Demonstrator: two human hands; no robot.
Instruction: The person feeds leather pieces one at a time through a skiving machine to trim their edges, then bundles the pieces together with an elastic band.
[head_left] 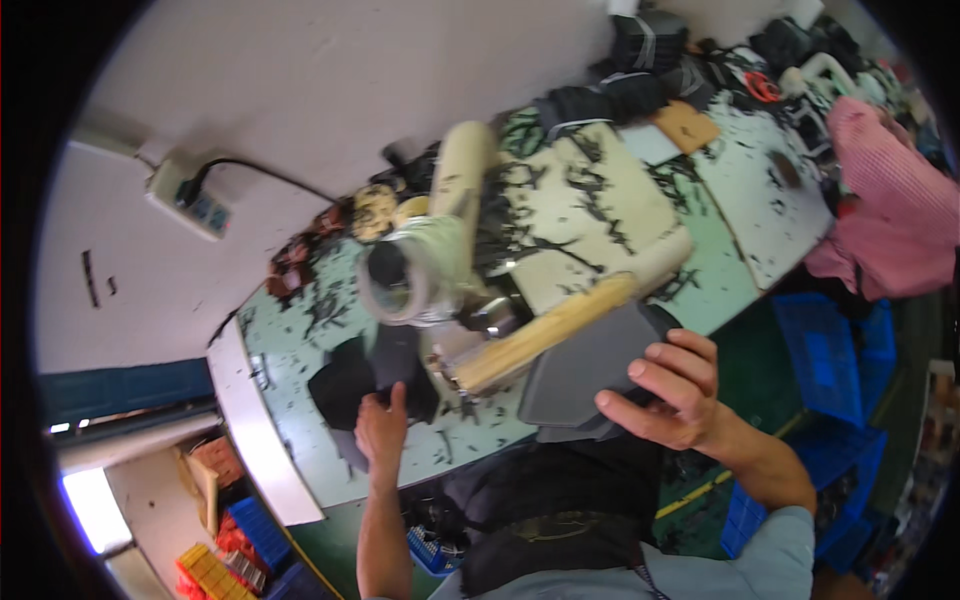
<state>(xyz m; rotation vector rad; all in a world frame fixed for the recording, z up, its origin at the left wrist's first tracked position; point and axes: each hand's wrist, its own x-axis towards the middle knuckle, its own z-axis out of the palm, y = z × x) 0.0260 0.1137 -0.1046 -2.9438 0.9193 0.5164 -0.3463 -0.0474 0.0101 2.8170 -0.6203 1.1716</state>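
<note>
My right hand [675, 395] grips dark grey flat panels [590, 375] with cut corners, held over the table's front edge against my apron; more than one layer shows at their lower side. My left hand [382, 430] is closed at the near edge of black flat pieces [340, 385] on the table, its thumb on top. Between and beyond my hands stands a cream machine [462, 170] with a round end wrapped in clear plastic and a metal part low down. A pale wooden bar [545, 335] lies slantwise in front of it, beside the grey panels.
Black scraps litter the pale green tabletop [300, 400] and the machine's cream bed [600, 190]. Dark bundles [610, 95] line the back. A pink cloth [890, 200] hangs at right above blue crates [840, 360]. A power strip [188, 200] is on the wall.
</note>
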